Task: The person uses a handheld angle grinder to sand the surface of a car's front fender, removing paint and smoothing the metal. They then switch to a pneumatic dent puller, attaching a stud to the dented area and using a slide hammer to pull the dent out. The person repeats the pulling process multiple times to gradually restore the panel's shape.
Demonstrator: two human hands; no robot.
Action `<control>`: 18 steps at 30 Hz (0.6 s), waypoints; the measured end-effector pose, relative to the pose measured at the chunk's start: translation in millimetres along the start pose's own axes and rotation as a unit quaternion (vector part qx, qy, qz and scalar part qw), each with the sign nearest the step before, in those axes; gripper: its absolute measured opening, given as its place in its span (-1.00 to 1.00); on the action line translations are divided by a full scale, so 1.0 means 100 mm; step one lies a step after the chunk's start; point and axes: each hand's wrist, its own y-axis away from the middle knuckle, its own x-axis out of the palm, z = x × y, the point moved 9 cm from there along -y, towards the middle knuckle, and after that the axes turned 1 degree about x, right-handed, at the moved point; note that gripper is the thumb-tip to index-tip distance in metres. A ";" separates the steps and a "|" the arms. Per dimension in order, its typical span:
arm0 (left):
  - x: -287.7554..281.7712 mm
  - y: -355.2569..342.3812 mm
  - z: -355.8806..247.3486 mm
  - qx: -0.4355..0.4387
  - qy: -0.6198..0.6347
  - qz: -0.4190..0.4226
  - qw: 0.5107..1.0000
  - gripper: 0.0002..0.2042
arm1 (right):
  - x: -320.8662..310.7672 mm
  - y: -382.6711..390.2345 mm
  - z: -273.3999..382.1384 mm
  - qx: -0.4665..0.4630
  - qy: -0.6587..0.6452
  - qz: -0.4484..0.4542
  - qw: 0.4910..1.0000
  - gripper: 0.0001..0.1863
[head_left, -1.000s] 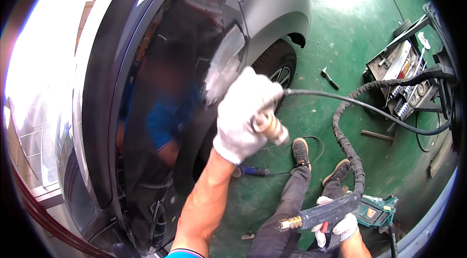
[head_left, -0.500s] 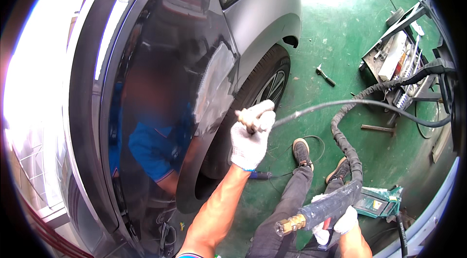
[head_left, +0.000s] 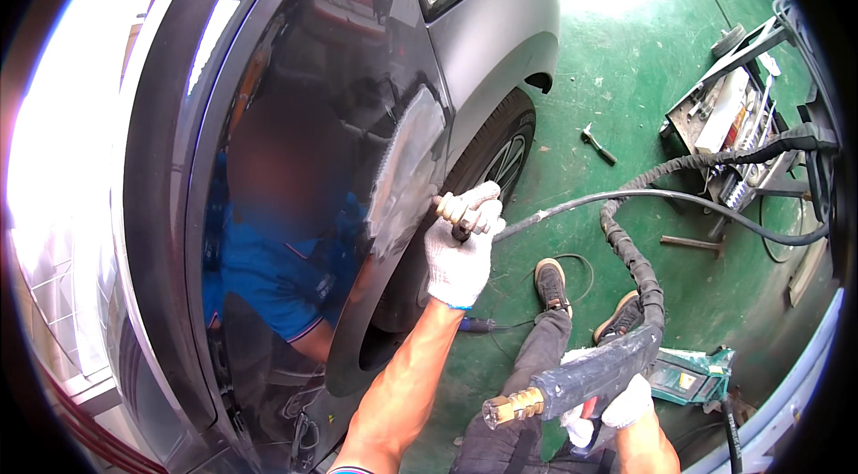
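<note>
My left hand (head_left: 456,264), in a white knit glove, is closed around the metal end (head_left: 466,215) of a thick black cable (head_left: 617,196). It hangs before a dark car's side panel (head_left: 304,143), by the lower right edge of a bare sanded patch (head_left: 407,161). Whether the metal end touches the panel I cannot tell. At the lower right, my gloved right hand (head_left: 629,402) grips a welding gun (head_left: 594,371) wrapped in dark tape. Its brass tip (head_left: 513,406) points left, apart from the car, and a sleeved hose (head_left: 636,264) runs from its back.
The front wheel (head_left: 500,152) stands beyond my left hand. A hammer-like tool (head_left: 599,144) and a T-shaped bar (head_left: 690,243) lie on the green floor. Farther right is a cart (head_left: 684,112) of tools. A teal-green machine (head_left: 690,376) sits beside my right forearm; my shoes (head_left: 552,285) are below.
The welding gun has shifted left and slightly down in my right hand. My left hand has turned a little, with the metal end nearer the sanded patch. The view has shifted slightly.
</note>
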 end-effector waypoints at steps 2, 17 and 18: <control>0.00 0.00 -0.01 -0.002 -0.011 -0.001 1.000 -0.65 | -0.01 -0.04 0.00 0.002 -0.026 0.006 1.000 -0.06; 0.00 0.07 0.24 -0.068 0.256 -0.007 0.964 -0.65 | 0.04 -0.48 0.28 -0.125 0.004 -0.103 0.987 -0.16; 0.02 0.07 0.26 -0.081 0.332 0.004 0.940 -0.66 | 0.07 -0.51 0.28 -0.125 -0.011 -0.078 0.989 -0.12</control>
